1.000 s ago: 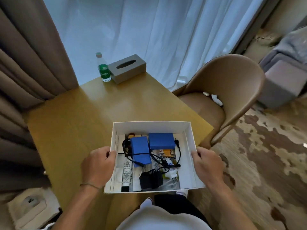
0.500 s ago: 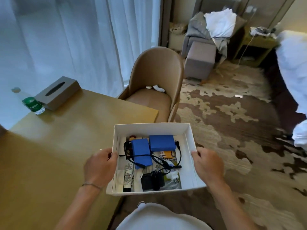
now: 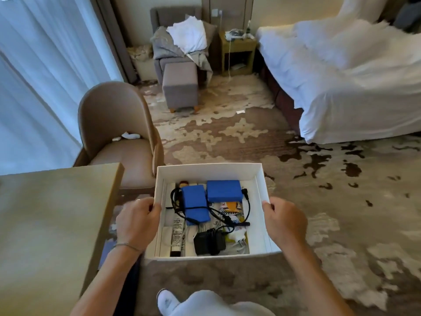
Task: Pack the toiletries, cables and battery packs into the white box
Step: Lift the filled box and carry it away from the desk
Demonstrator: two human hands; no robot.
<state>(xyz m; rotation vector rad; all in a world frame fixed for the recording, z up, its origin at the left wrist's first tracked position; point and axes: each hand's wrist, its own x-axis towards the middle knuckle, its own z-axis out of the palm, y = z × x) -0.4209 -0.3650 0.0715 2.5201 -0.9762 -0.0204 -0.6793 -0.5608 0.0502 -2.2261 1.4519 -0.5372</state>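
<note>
At the far left stood the wooden table (image 3: 52, 220), and the part of its top that showed was bare; I could not see the rest of it. Just beside its edge the left hand (image 3: 136, 224) held the left wall of the white box (image 3: 209, 171), the fingers closed on the rim with the thumb over the top. The box was in the air above the carpet (image 3: 341, 224), off the table, and it stayed about level.

Inside, from the left, a tube of cream (image 3: 177, 236) lay along the wall, with a small brown-capped bottle (image 3: 183, 184) at the far end. Next came the first blue battery pack (image 3: 195, 205), wrapped by a black cable (image 3: 175, 199), then the second blue battery pack (image 3: 224, 190) near the back wall. In front of them were a black charger (image 3: 209, 244), a white plug (image 3: 238, 237) and some sachets (image 3: 232, 207). On the right side the right hand (image 3: 284, 224) gripped the right wall in the same way, fingers clamped on the rim.

As I judge it, the packing was nearly finished: toiletries, cables and both packs were already in the box. What probably remained was to set the box down somewhere. No lid was visible.
</note>
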